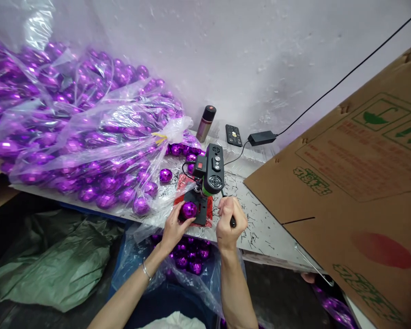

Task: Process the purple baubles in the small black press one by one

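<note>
Between the thumb and fingers of my left hand [174, 226] is a shiny purple ball [189, 209], held at the base of a small black bench machine [215, 169]. My right hand [231, 221] is wrapped round the machine's lever handle [233, 222], whose black end pokes out of the fist. The machine stands on a red sheet [209, 212] on the white table. A loose purple ball [165, 175] lies to its left, and several more sit behind it.
A big clear bag [99, 132] of purple balls fills the left. A bottle [206, 123], a phone [233, 135] and a power adapter [262, 138] stand or lie near the wall. A large cardboard box [356, 183] leans in at right. Below the table edge is a lined bin [123, 269] holding purple balls.
</note>
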`<action>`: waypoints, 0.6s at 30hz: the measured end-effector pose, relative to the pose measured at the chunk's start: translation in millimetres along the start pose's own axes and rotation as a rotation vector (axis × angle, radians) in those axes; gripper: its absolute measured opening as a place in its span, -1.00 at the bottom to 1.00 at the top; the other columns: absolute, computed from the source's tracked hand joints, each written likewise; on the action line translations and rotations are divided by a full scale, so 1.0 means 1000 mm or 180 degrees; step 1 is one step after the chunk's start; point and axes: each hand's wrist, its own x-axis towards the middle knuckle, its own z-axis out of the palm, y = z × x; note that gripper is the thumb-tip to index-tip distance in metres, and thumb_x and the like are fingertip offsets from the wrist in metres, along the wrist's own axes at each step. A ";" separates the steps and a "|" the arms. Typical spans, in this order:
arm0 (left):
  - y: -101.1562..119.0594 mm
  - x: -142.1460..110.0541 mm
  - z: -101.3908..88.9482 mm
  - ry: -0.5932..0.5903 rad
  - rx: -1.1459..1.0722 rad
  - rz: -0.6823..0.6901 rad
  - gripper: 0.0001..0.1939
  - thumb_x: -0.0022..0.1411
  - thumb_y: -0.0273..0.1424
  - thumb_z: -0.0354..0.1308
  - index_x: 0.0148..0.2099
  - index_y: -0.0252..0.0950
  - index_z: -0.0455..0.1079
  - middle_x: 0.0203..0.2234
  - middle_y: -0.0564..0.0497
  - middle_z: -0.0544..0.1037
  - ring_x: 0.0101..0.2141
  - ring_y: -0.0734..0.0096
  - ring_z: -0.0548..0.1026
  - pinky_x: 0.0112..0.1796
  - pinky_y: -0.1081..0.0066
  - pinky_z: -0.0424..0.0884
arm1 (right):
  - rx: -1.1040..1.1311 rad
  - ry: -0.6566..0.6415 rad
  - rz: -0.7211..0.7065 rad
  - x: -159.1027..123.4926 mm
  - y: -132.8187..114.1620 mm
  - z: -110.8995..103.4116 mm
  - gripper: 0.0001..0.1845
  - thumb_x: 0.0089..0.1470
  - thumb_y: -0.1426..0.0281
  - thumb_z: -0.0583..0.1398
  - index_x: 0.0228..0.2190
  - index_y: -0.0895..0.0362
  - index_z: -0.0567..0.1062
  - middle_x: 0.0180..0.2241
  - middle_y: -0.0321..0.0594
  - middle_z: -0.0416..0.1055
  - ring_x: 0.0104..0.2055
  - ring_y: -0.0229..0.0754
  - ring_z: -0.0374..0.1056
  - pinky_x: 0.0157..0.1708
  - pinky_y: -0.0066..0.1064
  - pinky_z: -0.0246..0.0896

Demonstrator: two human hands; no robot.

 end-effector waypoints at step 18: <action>-0.044 -0.094 -0.014 -0.2959 0.0841 -0.0745 -0.18 0.29 -0.06 0.24 0.47 -0.25 0.13 0.33 -0.35 0.35 0.29 -0.15 0.39 0.22 -0.02 0.37 | 0.0094 0.0116 -0.0235 -0.009 0.002 0.006 -0.65 0.34 0.52 0.03 -0.52 0.09 0.28 -0.53 -0.35 0.26 -0.45 -0.30 0.25 -0.43 -0.39 0.11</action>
